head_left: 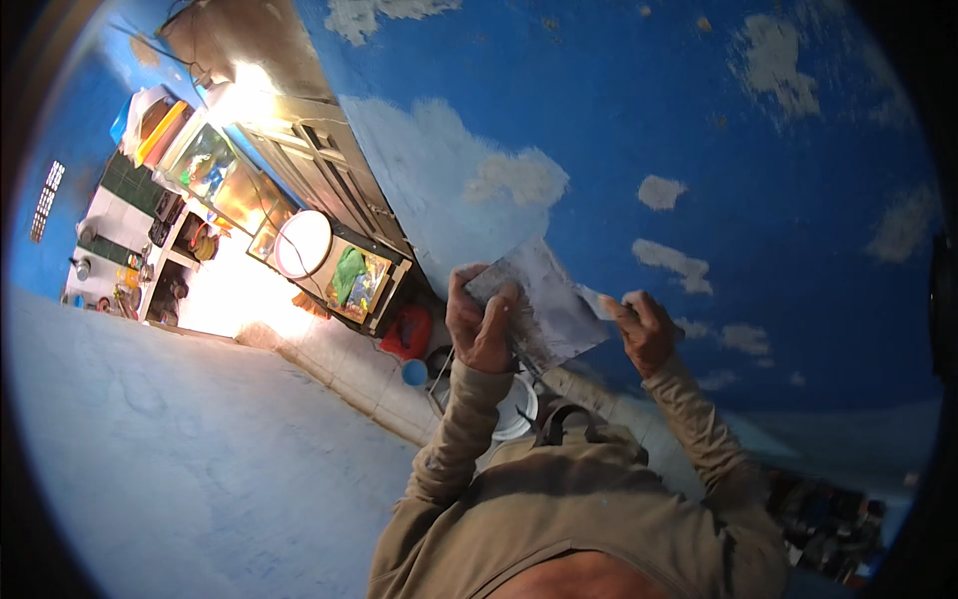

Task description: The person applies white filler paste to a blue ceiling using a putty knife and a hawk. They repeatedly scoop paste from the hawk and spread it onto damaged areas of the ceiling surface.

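My left hand (479, 329) grips a flat, squarish plate (564, 314) by its left edge, thumb on top and fingers underneath. Grey-white smears of paste cover much of its face. At the plate's right edge, my right hand (647, 334) is closed round a putty knife (593, 300), whose pale blade touches or overlaps that edge; the handle is mostly hidden by my fingers. Beyond both hands stands a blue wall (639, 110) with several whitish filler patches, the largest patch (449, 180) being just above my left hand.
A white bucket (516, 411) stands on the floor below the plate, partly hidden by my left arm. A red item (406, 332) and a small blue cup (414, 372) lie left of it. Farther left are a low table (387, 317) and a wooden door (319, 160).
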Motion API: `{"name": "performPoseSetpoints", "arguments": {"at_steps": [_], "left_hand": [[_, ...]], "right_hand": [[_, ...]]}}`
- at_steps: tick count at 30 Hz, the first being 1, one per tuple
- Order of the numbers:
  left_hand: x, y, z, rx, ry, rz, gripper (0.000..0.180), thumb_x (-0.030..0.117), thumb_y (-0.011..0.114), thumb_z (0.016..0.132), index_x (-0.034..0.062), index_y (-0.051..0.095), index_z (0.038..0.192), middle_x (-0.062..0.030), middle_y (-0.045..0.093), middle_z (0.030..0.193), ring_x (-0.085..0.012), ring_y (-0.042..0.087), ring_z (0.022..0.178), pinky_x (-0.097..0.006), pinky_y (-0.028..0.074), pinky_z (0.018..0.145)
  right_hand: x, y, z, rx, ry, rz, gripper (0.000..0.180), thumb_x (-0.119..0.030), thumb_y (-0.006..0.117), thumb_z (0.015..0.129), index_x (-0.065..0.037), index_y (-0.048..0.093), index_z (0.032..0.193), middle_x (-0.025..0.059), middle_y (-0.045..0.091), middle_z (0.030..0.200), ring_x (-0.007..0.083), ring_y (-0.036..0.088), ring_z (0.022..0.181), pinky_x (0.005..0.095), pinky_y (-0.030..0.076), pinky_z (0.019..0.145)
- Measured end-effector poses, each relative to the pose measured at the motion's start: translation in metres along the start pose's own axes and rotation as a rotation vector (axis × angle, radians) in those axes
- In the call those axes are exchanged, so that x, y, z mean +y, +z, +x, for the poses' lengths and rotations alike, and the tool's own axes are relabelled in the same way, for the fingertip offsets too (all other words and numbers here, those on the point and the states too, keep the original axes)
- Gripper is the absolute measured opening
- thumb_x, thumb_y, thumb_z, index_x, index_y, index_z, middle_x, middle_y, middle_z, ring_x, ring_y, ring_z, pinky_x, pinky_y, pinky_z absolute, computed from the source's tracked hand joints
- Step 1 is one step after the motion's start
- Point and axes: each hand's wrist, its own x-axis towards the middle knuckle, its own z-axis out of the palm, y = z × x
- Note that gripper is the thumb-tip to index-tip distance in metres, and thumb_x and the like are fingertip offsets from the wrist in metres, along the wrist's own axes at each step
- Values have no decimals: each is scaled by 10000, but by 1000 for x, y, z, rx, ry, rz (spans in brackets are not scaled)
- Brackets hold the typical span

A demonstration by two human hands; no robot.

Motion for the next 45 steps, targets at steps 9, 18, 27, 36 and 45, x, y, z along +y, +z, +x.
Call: {"name": "performPoseSetpoints", "arguments": {"at_steps": [9, 18, 27, 36, 45], "left_hand": [[2, -7, 11, -88, 283, 647, 234, 56, 491, 911, -25, 462, 1128, -80, 570, 944, -95, 519, 821, -234, 434, 728], [4, 52, -25, -73, 160, 568, 334, 165, 405, 978, -45, 456, 1233, -148, 601, 1070, -192, 584, 949, -295, 458, 820], [11, 37, -22, -345, 303, 925, 391, 72, 435, 918, -17, 411, 1297, -201, 656, 934, -317, 665, 764, -371, 516, 662], [-33, 14, -33, -624, 292, 1226, 474, 49, 499, 865, 77, 397, 1327, -210, 645, 950, -332, 655, 738, -369, 519, 627], [-73, -68, -6, -211, -24, 495, 359, 186, 512, 896, 17, 489, 1211, -91, 595, 1061, -210, 580, 953, -334, 478, 848]], "right_hand": [[-37, -114, 48, -8, -42, -232, 438, -54, 636, 783, -211, 624, 1191, 44, 557, 874, 168, 565, 703, 298, 489, 569], [-71, -42, 19, 186, 253, -78, 637, 3, 660, 704, -243, 555, 1281, 86, 518, 987, 258, 532, 856, 360, 452, 688], [-74, -40, 31, 283, 232, 101, 596, 52, 666, 701, -184, 593, 1244, 100, 475, 1006, 261, 516, 839, 355, 457, 654], [-73, -49, 38, 392, 231, 187, 531, 64, 637, 755, -157, 597, 1236, 96, 470, 1009, 238, 513, 795, 345, 444, 602], [32, -191, 24, 691, 243, 134, 257, -211, 501, 948, -43, 592, 1119, 113, 628, 933, 165, 632, 779, 270, 540, 623]]}}
